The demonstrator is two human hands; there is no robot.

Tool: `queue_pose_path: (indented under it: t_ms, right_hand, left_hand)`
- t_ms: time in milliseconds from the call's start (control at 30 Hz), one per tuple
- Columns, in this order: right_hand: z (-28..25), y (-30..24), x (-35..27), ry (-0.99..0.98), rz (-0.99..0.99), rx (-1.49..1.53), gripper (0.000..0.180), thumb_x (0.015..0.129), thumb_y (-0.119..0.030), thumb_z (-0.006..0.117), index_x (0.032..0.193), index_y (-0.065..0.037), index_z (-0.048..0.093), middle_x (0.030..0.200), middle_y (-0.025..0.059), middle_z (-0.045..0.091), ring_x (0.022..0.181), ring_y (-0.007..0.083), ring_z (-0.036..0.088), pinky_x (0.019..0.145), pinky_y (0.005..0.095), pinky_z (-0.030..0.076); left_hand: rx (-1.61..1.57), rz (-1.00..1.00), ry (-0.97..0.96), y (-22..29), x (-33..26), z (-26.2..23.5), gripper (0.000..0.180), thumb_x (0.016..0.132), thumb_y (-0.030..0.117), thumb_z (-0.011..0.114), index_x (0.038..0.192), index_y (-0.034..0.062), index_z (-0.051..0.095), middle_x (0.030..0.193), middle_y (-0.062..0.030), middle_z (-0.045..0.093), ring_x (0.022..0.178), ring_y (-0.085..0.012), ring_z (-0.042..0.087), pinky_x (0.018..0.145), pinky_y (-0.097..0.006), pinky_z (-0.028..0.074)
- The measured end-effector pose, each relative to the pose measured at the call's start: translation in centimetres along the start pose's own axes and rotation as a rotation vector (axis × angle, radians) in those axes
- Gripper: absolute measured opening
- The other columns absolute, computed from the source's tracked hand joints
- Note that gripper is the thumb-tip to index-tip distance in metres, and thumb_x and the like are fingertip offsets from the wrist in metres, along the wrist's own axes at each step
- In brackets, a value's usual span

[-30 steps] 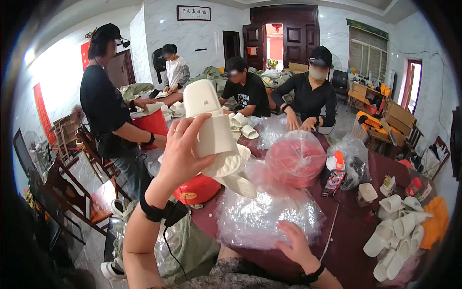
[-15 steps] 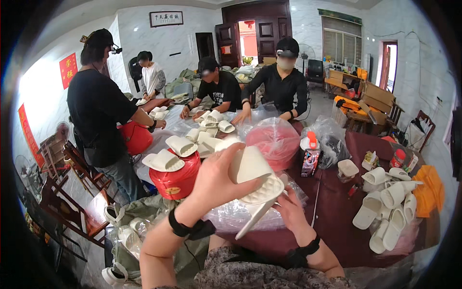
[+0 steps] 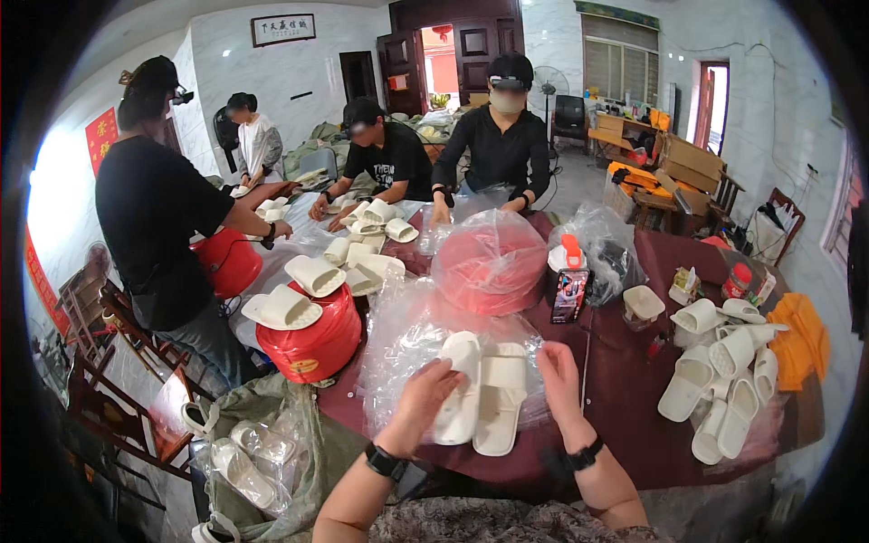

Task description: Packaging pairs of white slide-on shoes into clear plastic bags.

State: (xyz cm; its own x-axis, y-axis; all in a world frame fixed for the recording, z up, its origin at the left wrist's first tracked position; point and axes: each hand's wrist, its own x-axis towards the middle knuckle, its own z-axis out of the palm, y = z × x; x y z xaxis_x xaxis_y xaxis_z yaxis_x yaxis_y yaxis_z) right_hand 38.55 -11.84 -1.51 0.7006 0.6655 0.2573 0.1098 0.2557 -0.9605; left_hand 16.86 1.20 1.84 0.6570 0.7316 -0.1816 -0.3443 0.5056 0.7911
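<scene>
Cream-white foam is under your left hand (image 3: pixel 425 398): its fingers curl down over the outer edge of a pair of slippers (image 3: pixel 482 391) lying side by side, soles down, on a heap of clear plastic bags (image 3: pixel 407 330), a hold that looks meant to keep the two aligned. Your right hand (image 3: pixel 559 380) sits just beside the pair's other edge, fingers half bent against the film; whether it pinches the plastic or only rests on it cannot be told. Beyond your hands a clear bag (image 3: pixel 489 262) bulges over something red and round. Off to your left two red buckets (image 3: pixel 308 339) serve as stands, each with single slippers laid across the lid. To your right, loose slippers (image 3: pixel 720 371) are piled on the dark red tablecloth (image 3: pixel 625 416), near a small empty tub (image 3: pixel 643 305). Below your left wrist a green sack (image 3: pixel 272 434) on the floor holds bagged pairs. Across the table, other people sort more slippers.
</scene>
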Motion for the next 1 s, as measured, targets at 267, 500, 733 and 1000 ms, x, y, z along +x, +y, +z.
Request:
queue_pose_path:
  t_ms: [267, 500, 733, 1000]
  right_hand:
    - [-1.6, -2.9, -5.7, -0.328, -0.032, -0.104, 0.063, 0.088, -0.011, 0.072, 0.140, -0.004, 0.037, 0.103, 0.0061, 0.064, 0.087, 0.0116, 0.062, 0.075, 0.0265, 0.050]
    - [-2.3, -2.6, -6.3, -0.118, 0.165, 0.114, 0.037, 0.090, 0.001, 0.060, 0.126, -0.006, 0.053, 0.092, 0.0013, 0.062, 0.077, 0.0061, 0.057, 0.055, 0.0191, 0.046]
    - [-3.1, -2.4, -7.3, -0.217, -0.435, -0.846, 0.065, 0.079, -0.021, 0.077, 0.135, -0.007, 0.047, 0.103, 0.0134, 0.064, 0.086, 0.0374, 0.063, 0.080, 0.0413, 0.052]
    - [-3.2, -0.8, -7.3, -0.173, -0.046, -0.373, 0.040, 0.092, -0.008, 0.064, 0.129, -0.001, 0.049, 0.097, 0.0153, 0.068, 0.083, 0.0168, 0.066, 0.072, 0.0300, 0.051]
  left_hand:
    - [0.138, -0.056, -0.482, -4.3, -4.9, 8.8, 0.069, 0.098, 0.012, 0.058, 0.154, -0.0005, 0.019, 0.140, -0.0158, 0.050, 0.129, -0.0266, 0.050, 0.109, -0.036, 0.039]
    - [1.192, 0.167, -0.263, -2.6, -4.7, 6.2, 0.036, 0.088, 0.014, 0.065, 0.123, 0.0073, 0.061, 0.122, -0.0190, 0.062, 0.100, -0.0344, 0.067, 0.083, -0.041, 0.055]
    - [1.502, 0.738, 0.100, -5.2, -2.7, 2.9, 0.045, 0.077, 0.000, 0.057, 0.122, 0.0030, 0.053, 0.117, -0.0232, 0.055, 0.103, -0.0432, 0.058, 0.085, -0.049, 0.052]
    - [1.117, 0.785, 0.023, -4.7, -1.6, 2.3, 0.060, 0.080, 0.005, 0.064, 0.136, 0.0029, 0.045, 0.124, -0.0221, 0.055, 0.108, -0.0362, 0.059, 0.085, -0.041, 0.054]
